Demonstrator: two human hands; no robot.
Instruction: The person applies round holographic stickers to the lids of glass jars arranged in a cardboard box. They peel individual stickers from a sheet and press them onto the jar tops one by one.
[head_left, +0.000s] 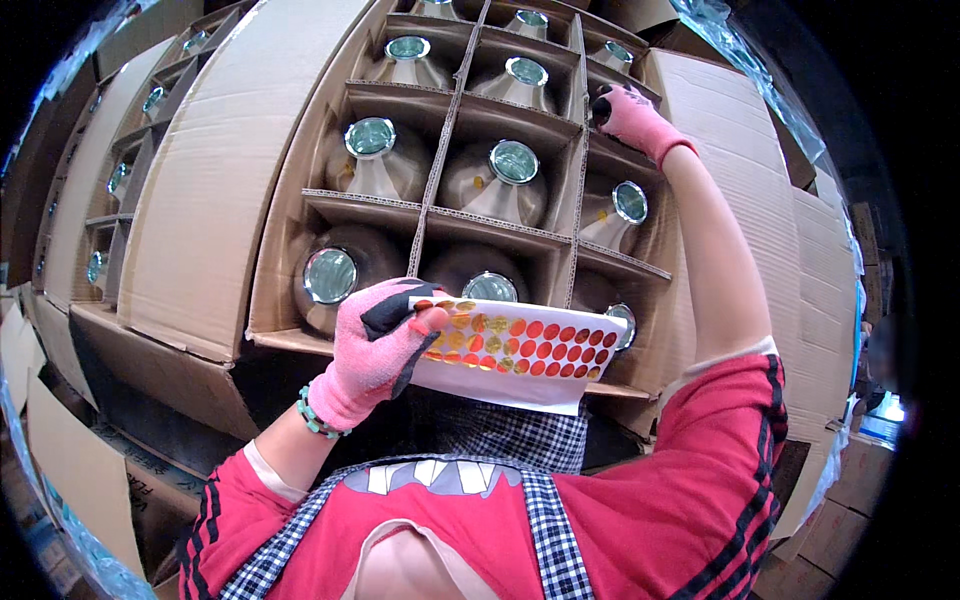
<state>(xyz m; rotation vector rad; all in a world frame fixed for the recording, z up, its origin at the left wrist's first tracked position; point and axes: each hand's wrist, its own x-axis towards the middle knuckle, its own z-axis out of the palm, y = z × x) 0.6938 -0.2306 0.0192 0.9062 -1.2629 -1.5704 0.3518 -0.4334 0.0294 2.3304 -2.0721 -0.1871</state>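
My left hand (375, 345), in a pink and black glove, is closed on the edge of a white sticker sheet (500, 392) with rows of round red and gold stickers. The sheet is held over the near edge of an open cardboard box. My right hand (632, 118), gloved alike, reaches into a right-hand compartment of that box. Its dark fingers are bent, and whatever they pinch is hidden. Glass vessels with round greenish tops stand in the compartments, such as one glass vessel (505, 195) in the middle. Small yellow dots show on several of them.
Cardboard dividers (440, 170) separate the vessels. The box's side flaps (720, 130) are folded outward. On the left, another open box (125, 190) holds similar vessels in compartments. Stacked cartons (840, 490) stand at the far right.
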